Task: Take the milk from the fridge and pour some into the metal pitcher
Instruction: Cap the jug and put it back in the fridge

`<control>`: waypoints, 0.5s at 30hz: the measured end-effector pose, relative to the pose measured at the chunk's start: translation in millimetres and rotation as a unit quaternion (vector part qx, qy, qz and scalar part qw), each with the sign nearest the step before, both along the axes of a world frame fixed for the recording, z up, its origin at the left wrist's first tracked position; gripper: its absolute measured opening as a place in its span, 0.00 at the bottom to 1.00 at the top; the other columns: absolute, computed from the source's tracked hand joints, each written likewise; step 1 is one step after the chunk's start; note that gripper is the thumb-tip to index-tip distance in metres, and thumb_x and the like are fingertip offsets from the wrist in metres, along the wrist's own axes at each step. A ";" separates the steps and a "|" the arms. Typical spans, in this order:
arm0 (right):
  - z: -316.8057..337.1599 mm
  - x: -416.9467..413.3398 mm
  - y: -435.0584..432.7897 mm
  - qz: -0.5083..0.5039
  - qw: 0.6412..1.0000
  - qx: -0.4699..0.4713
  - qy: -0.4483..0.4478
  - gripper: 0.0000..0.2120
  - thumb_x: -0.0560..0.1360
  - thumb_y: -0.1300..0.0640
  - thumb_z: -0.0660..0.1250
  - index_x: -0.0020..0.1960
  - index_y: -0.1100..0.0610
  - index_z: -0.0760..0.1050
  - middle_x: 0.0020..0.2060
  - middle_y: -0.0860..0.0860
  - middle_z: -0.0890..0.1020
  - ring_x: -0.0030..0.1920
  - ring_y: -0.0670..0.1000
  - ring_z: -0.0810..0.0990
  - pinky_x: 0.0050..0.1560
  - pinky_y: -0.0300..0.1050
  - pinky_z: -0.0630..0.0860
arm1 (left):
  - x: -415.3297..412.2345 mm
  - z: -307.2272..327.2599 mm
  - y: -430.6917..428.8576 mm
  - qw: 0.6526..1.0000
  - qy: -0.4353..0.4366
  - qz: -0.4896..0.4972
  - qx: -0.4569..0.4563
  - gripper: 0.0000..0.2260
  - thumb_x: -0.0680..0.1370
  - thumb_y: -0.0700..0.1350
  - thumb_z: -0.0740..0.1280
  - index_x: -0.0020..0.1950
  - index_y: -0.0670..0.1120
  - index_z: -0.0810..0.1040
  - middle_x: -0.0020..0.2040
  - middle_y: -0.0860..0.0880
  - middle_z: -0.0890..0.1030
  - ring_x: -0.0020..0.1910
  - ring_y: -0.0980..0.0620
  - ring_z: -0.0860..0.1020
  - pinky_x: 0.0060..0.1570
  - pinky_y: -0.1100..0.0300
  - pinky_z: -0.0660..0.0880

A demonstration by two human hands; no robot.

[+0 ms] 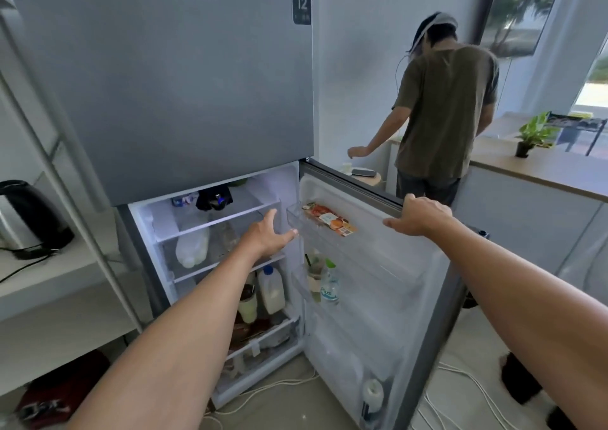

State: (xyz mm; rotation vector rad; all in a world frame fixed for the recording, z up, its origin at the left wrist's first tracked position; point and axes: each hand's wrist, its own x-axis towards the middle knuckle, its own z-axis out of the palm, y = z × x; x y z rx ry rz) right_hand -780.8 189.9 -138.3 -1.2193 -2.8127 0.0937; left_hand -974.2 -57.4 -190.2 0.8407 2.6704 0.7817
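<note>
The grey fridge (pixel 171 77) has its lower door (pixel 378 265) swung open to the right. A white plastic milk jug with a blue cap (pixel 271 290) stands on a lower shelf inside, beside a pale cup. Another milky-white bottle (pixel 192 247) lies on the middle shelf. My left hand (pixel 268 235) reaches into the fridge at middle-shelf height, fingers apart, holding nothing, well above the jug. My right hand (pixel 418 216) grips the top edge of the open door. No metal pitcher is in view.
Another person (pixel 444 117) stands behind the door at a counter (pixel 543 170) with a potted plant (pixel 529 133). A black kettle (pixel 31 219) sits on the left shelf unit. Door bins hold a packet (pixel 329 219) and bottles (pixel 324 281). Cables (pixel 460 383) lie on the floor.
</note>
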 end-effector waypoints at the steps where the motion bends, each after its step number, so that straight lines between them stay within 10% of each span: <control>1: 1.0 -1.1 -1.8 0.005 1.000 0.002 -0.003 0.36 0.72 0.32 0.64 0.67 0.58 0.69 0.60 0.55 0.79 0.57 0.58 0.79 0.52 0.51 0.76 | 0.3 -0.6 -1.6 1.000 0.001 0.002 0.000 0.40 0.77 0.64 0.65 0.83 0.51 0.52 0.80 0.44 0.64 0.76 0.41 0.67 0.69 0.44 0.71; 15: 14.8 -30.9 -64.0 0.183 0.983 -0.010 -0.014 0.28 0.72 0.29 0.62 0.41 0.57 0.74 0.42 0.51 0.78 0.45 0.54 0.78 0.46 0.49 0.73 | 6.5 0.2 -59.1 0.996 0.010 0.082 0.022 0.22 0.78 0.51 0.70 0.70 0.46 0.74 0.65 0.46 0.81 0.63 0.46 0.78 0.63 0.53 0.75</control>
